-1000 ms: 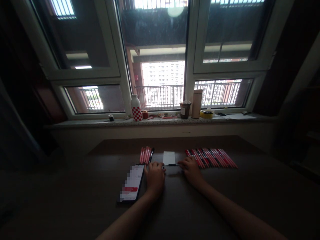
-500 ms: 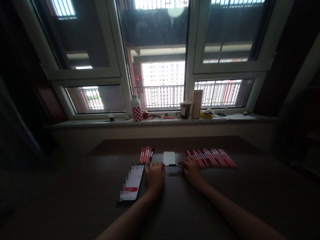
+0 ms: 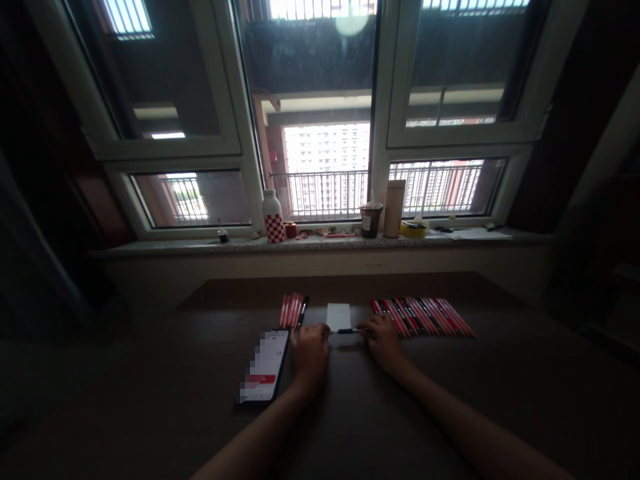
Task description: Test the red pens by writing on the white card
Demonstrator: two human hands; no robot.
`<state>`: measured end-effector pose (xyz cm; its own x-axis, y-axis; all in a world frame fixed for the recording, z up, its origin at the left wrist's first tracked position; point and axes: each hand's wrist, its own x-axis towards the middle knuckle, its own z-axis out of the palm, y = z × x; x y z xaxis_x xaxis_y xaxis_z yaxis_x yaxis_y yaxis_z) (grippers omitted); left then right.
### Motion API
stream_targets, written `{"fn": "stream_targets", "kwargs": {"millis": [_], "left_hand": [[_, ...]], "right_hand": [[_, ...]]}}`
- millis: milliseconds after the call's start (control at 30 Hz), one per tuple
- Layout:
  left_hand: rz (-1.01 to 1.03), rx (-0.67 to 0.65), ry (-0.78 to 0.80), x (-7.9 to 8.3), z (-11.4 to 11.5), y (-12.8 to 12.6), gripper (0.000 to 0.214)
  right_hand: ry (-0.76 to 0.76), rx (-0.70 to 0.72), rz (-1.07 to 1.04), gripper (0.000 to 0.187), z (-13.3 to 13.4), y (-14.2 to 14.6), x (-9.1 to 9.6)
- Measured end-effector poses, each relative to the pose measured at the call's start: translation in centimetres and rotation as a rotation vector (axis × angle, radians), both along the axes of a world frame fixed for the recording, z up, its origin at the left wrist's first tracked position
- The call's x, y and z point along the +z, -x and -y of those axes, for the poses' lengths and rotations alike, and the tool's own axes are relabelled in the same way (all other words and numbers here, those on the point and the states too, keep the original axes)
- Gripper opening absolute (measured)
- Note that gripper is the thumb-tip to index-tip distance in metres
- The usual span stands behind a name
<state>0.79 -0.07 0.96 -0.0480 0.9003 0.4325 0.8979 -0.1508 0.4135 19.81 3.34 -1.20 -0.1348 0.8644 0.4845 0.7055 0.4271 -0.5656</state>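
Observation:
Between my two hands a pen with a dark grip section is held level, just in front of a small white paper. My left hand pinches its left end, and the fingertips of my right hand close on its right end. Right of the paper lies a long row of pens, red, pink and black, side by side and slanted; my right hand is next to its left end. A smaller group of pens lies beyond my left hand. Left of that hand rests a phone with its screen lit.
The dark table reaches to the wall below the window. On the sill stand a checkered bottle, a drink cup, a tan tumbler, a yellow item and some papers.
Both hands stay almost in place, still holding the pen at its ends. The pen has shifted very slightly. Everything else lies as before.

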Motion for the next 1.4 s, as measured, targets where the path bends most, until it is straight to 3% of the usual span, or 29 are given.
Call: {"fn": "stream_targets", "kwargs": {"millis": [967,1400], "left_hand": [[0.09,-0.092,0.012,0.09,-0.17,-0.04,0.015],[0.007,-0.067,0.008,-0.23,-0.38,-0.06,0.023]], "right_hand": [[-0.012,0.047,-0.029,0.021,0.0,0.1,0.09],[-0.037,0.077,-0.038,0.024,0.39,0.18,0.65]]}}
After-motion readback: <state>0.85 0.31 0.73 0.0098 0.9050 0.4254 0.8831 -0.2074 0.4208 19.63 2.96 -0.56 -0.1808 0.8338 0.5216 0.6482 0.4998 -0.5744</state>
